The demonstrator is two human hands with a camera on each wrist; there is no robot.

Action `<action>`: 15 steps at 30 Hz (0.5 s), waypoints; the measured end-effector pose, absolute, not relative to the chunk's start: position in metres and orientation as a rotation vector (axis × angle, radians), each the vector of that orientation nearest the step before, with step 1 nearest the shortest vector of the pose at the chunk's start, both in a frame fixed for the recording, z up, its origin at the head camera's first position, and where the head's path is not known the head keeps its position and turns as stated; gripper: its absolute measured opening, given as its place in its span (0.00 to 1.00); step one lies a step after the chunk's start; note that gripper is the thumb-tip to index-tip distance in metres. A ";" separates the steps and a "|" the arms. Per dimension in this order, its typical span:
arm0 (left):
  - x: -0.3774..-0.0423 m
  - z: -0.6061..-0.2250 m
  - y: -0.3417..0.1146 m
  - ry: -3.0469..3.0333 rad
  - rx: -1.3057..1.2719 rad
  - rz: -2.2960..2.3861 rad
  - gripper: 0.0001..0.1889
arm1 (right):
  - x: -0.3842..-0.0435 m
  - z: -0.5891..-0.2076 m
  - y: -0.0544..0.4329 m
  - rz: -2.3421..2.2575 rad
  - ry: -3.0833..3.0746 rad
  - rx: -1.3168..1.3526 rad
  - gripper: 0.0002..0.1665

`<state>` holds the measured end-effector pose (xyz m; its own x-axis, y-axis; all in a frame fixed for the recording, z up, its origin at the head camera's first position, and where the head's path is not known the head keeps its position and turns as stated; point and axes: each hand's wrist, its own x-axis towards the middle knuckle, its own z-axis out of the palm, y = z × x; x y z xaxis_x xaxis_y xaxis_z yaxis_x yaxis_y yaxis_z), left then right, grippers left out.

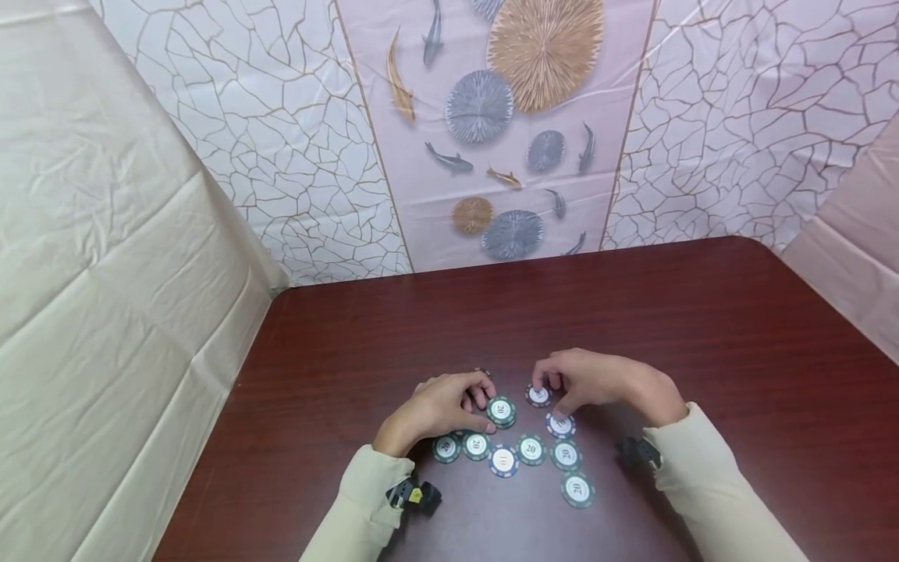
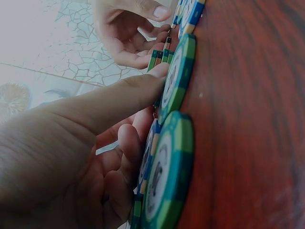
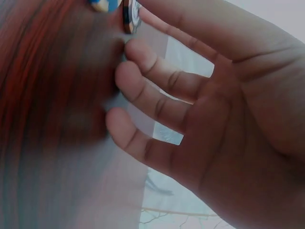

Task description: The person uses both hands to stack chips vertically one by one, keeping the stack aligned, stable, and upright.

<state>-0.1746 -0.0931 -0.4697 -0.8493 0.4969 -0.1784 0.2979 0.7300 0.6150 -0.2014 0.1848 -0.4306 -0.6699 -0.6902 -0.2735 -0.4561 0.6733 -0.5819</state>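
Poker chips lie in a cluster on the dark red table. My left hand (image 1: 437, 406) pinches a small stack of green chips (image 1: 502, 410) marked 20 between thumb and finger; the left wrist view shows the thumb tip beside the green edges (image 2: 153, 61). The fingers of my right hand (image 1: 597, 378) are loosely bent. Its index fingertip touches a dark-edged chip (image 1: 538, 396), and its thumb rests at a blue-edged chip (image 1: 561, 426). In the right wrist view, the other fingers (image 3: 128, 78) hold nothing. Another chip is partly hidden behind the left fingers.
In front of the hands lie more green chips (image 1: 531, 449) and a blue chip (image 1: 503, 461) in a curved row, ending at a green chip (image 1: 577, 490) nearest the person. Patterned cloth (image 1: 281, 117) hangs behind the table (image 1: 421, 328); a plain cloth (image 1: 105, 273) hangs at left.
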 end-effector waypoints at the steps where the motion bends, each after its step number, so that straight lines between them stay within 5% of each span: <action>1: -0.174 -0.470 -0.093 2.601 0.616 0.842 0.18 | -0.201 -0.430 0.182 -0.645 2.413 -0.874 0.20; 15: -0.177 -0.470 -0.095 2.590 0.638 0.831 0.18 | -0.202 -0.434 0.175 -0.644 2.452 -0.860 0.11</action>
